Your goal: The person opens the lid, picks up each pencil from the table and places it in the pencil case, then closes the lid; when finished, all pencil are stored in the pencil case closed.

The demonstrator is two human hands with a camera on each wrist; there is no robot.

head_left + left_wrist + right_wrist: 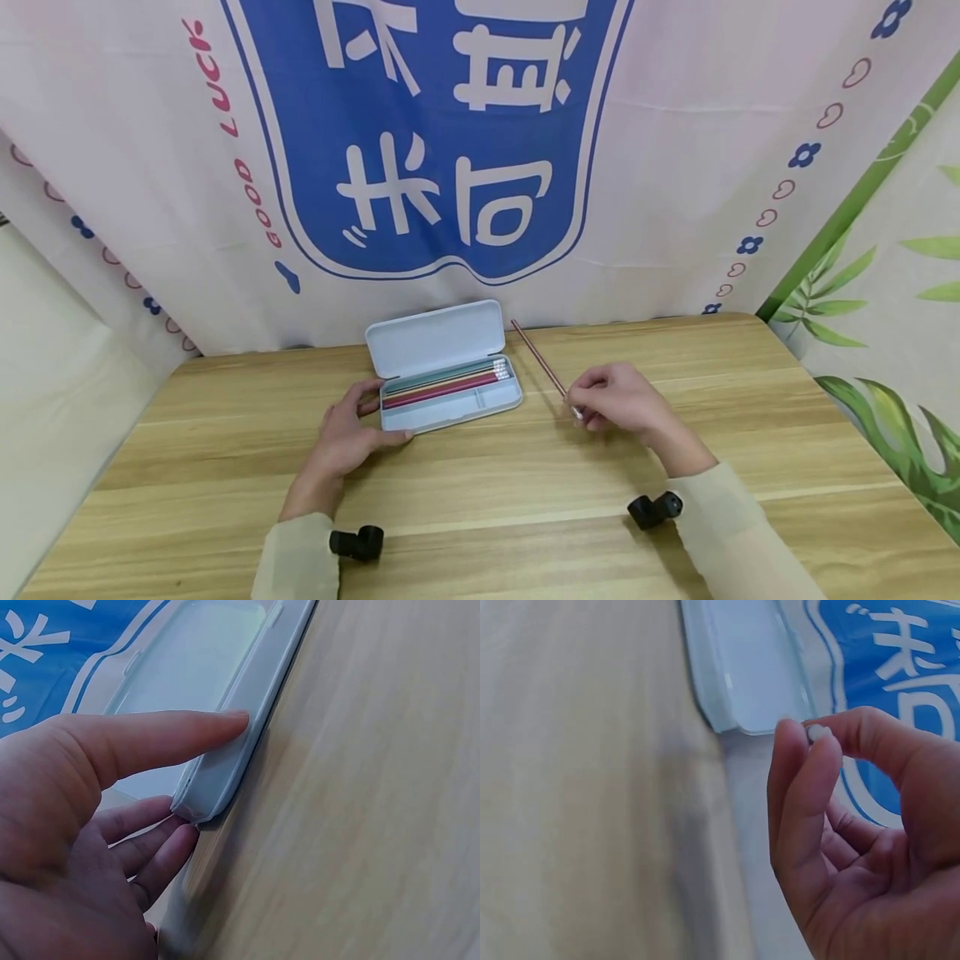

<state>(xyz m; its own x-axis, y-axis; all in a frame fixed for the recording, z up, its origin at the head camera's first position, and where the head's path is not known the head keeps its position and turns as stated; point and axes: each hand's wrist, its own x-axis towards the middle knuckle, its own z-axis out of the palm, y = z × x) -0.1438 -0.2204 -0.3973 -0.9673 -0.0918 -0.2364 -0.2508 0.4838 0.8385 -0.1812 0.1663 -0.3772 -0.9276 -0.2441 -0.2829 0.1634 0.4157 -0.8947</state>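
Observation:
A light-blue pencil case (457, 410) lies with its lid (437, 337) raised against the curtain. Inside it, several pencils (446, 387) lie side by side, their white ends to the right. My left hand (352, 433) grips the case's left end, thumb along the front wall and fingertips at the far left corner, as the left wrist view shows. To the right of the case, my right hand (618, 400) pinches a dark reddish pencil (540, 360) near its white end between thumb and fingers. The pencil slants up and left; in the right wrist view only its round end (817, 733) shows.
The wooden table (487, 517) reaches back to a white curtain (675, 208) with a blue panel and white characters. A leaf-patterned cloth (885, 292) hangs at the right. Each sleeve carries a small black camera mount (357, 543) at the wrist.

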